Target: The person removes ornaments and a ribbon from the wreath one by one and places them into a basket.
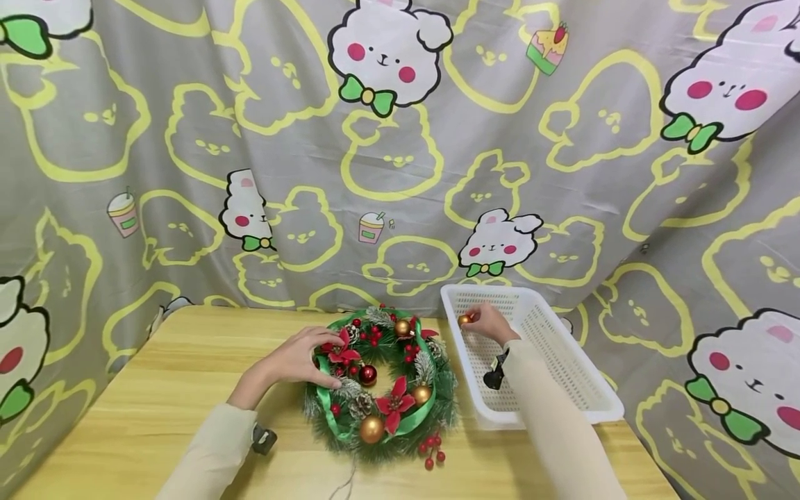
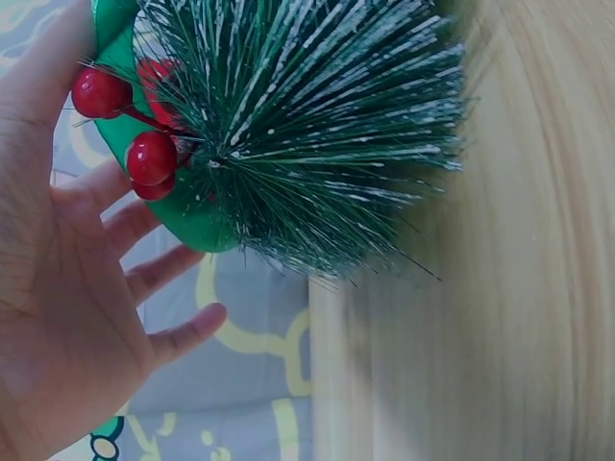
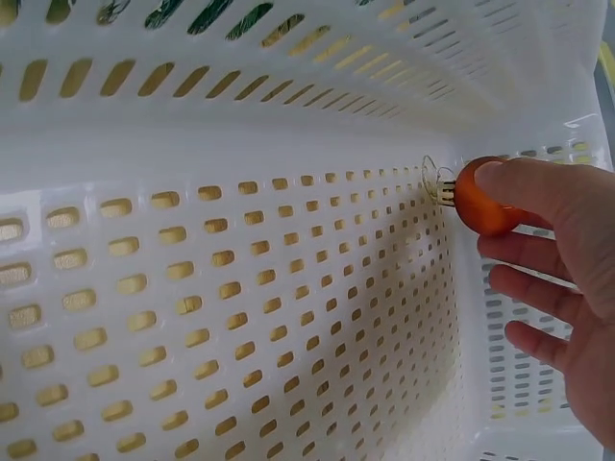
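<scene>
A green Christmas wreath point(image 1: 437, 406) lies on the table, decorated with red poinsettias, berries, pinecones, gold baubles, a dark red bauble and green ribbon. My left hand point(image 1: 304, 357) rests at its left side, fingers spread and thumb over the inner edge. In the left wrist view, the fingers of this hand point(image 2: 86, 269) reach behind the green ribbon point(image 2: 197, 226), beside red berries point(image 2: 151, 158). Inside the white basket point(image 1: 550, 326), my right hand point(image 1: 490, 323) pinches an orange-gold bauble point(image 3: 485, 197) between thumb and fingers. Its cap and thin wire loop point away from the palm.
A small sprig of red berries point(image 1: 431, 450) lies at the wreath's lower right. Thin string point(image 1: 346, 479) trails toward the near side. The wooden table point(image 1: 187, 361) meets a patterned curtain point(image 1: 400, 173) at the back, and the basket stands just right of the wreath.
</scene>
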Demonstrator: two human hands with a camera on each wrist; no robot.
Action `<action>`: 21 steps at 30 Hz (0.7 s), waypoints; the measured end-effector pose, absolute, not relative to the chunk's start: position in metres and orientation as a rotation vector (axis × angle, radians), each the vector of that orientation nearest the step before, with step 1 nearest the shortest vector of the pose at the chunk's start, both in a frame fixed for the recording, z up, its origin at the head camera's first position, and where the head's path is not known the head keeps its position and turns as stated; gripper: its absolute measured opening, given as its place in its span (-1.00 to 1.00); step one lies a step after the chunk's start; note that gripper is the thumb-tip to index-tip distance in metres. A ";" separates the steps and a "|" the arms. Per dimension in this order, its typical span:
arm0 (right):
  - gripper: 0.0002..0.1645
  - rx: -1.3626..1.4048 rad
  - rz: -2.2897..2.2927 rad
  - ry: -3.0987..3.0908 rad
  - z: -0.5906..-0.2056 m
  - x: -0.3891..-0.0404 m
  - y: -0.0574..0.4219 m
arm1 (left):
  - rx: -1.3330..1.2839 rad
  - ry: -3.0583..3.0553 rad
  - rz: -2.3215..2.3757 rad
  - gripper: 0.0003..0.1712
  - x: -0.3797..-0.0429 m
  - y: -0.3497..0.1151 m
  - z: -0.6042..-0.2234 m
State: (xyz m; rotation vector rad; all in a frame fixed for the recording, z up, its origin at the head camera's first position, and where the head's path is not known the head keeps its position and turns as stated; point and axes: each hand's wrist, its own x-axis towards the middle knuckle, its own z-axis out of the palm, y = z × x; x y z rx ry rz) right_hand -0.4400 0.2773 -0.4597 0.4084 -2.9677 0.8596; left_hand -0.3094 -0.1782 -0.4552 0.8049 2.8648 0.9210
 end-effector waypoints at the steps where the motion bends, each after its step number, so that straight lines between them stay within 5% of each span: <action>1: -0.69 0.410 0.858 -2.970 -0.460 -0.441 0.277 | 0.806 2.865 0.921 -0.04 -0.309 -0.178 -0.455; 21: -0.50 0.408 0.870 -3.049 -0.447 -0.434 0.273 | 0.798 2.851 0.892 -0.04 -0.314 -0.178 -0.455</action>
